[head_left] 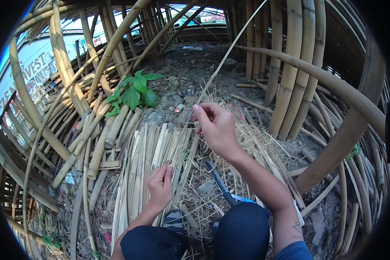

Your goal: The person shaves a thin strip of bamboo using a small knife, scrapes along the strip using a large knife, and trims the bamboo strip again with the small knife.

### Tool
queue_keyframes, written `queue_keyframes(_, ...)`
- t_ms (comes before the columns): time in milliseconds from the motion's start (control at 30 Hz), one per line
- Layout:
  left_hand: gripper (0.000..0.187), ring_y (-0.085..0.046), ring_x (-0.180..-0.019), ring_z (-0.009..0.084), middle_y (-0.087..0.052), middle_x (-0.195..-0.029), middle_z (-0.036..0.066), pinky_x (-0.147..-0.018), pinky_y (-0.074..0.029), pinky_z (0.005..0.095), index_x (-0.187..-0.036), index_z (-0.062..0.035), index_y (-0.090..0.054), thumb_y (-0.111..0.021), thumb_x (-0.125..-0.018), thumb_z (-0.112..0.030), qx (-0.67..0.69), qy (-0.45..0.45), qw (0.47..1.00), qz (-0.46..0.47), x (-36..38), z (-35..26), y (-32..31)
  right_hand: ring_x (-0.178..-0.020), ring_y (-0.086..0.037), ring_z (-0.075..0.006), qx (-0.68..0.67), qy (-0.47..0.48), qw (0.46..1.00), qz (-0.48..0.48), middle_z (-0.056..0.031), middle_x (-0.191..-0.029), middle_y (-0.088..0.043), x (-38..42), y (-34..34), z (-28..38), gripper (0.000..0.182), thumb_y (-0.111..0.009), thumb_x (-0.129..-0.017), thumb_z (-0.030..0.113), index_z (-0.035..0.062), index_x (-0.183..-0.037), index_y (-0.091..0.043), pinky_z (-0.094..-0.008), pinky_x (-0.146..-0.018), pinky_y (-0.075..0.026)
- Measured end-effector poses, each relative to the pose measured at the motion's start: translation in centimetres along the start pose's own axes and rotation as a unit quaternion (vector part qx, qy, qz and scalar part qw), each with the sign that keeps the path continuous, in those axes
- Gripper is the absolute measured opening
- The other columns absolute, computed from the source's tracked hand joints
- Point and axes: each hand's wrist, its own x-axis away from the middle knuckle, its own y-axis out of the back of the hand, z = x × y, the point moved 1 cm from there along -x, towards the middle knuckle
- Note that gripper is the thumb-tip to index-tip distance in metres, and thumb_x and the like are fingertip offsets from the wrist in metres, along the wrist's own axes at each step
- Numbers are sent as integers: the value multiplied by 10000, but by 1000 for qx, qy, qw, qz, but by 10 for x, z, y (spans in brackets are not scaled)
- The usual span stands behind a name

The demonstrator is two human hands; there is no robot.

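My right hand [216,128] is raised in front of me, its fingers closed on a long, thin bamboo strip [224,58] that slants up to the top of the view. Lower and to the left, my left hand [160,186] is closed in a pinch above a row of split bamboo slats [136,151]. Whatever sits between its fingertips is too small to make out. A large knife with a dark blade [217,177] lies on the shavings between my hands and my right knee [242,232].
Bamboo shavings [247,138] cover the ground ahead. Upright bamboo poles [297,73] stand at right, with a curved pole [325,76] crossing them. Stacked poles [95,143] and a leafy green plant [136,89] are on the left. Rubble [173,65] lies beyond.
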Motion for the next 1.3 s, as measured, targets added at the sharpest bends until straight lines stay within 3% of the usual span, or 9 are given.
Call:
queue_keyframes(200, 271, -509, -573, 212, -552, -754, 136, -534, -409, 314, -1143, 45, -613, -573, -880, -7, -89, -126, 985, -73, 3, -11, 9, -548, -593, -88, 51, -17, 998, 39, -67, -717, -629, 5, 4, 13, 229, -545, -938, 169, -50, -918, -611, -220, -477, -454)
queue_keyframes(300, 275, -521, -582, 224, -560, -796, 148, -534, -415, 318, -1133, 50, -617, -579, -863, 21, -111, -146, 980, -73, 9, -8, 13, -498, -588, -107, 67, 27, 997, 11, -77, -567, -599, 7, 4, 6, 212, -572, -897, 153, -46, -853, -630, -265, -466, -436)
queue_keyframes(633, 255, -553, -611, 242, -571, -803, 154, -539, -428, 327, -1102, 46, -630, -582, -852, 33, -105, -129, 984, -68, 15, -10, 18, -480, -493, -70, 121, 129, 984, -3, -27, -558, -558, 22, 9, -6, 190, -584, -892, 136, -18, -781, -602, -240, -455, -381)
queue_keyframes(700, 242, -557, -623, 245, -568, -799, 157, -553, -433, 327, -1080, 46, -635, -574, -846, 47, -101, -120, 986, -52, 17, -9, 17, -490, -482, -57, -68, 8, 997, 31, -1, -595, -548, 27, 10, -15, 169, -564, -917, 136, 3, -816, -593, -210, -458, -373)
queue_keyframes(933, 179, -534, -639, 218, -561, -781, 149, -576, -414, 302, -1037, 77, -619, -548, -884, 16, -29, -71, 997, -8, 20, -16, 9, -449, -458, -54, -267, -35, 963, 32, -5, -586, -521, 28, 12, -28, 116, -560, -918, 87, 15, -827, -553, -204, -402, -359)
queue_keyframes(1033, 155, -536, -643, 210, -563, -773, 144, -579, -416, 297, -1005, 84, -620, -555, -883, 12, -3, -31, 1000, -3, 20, -17, 6, -453, -425, -38, -242, -35, 969, 24, 22, -581, -493, 28, 14, -30, 127, -548, -920, 80, 18, -810, -540, -198, -411, -333)
queue_keyframes(1100, 132, -535, -638, 204, -561, -758, 134, -583, -424, 297, -971, 84, -621, -561, -882, 7, -17, -35, 999, -4, 20, -12, 5, -507, -439, -30, -62, 10, 998, -7, 21, -608, -528, 29, 18, -33, 133, -587, -873, 104, 9, -781, -574, -207, -460, -345)
queue_keyframes(1200, 117, -536, -631, 189, -567, -750, 121, -585, -429, 291, -945, 80, -621, -579, -875, -4, -19, -34, 999, -5, 19, -3, 7, -521, -450, -27, 56, -6, 998, -36, 14, -601, -551, 28, 25, -32, 144, -611, -812, 101, 2, -715, -571, -212, -470, -354)
queue_keyframes(1300, 155, -514, -603, 124, -580, -753, 76, -554, -412, 246, -976, 46, -637, -601, -893, -80, -9, 3, 996, 92, 14, 6, 21, -501, -476, -30, 48, -29, 998, -32, 8, -586, -555, 30, 37, -44, 134, -609, -801, 89, -2, -705, -585, -209, -447, -368)
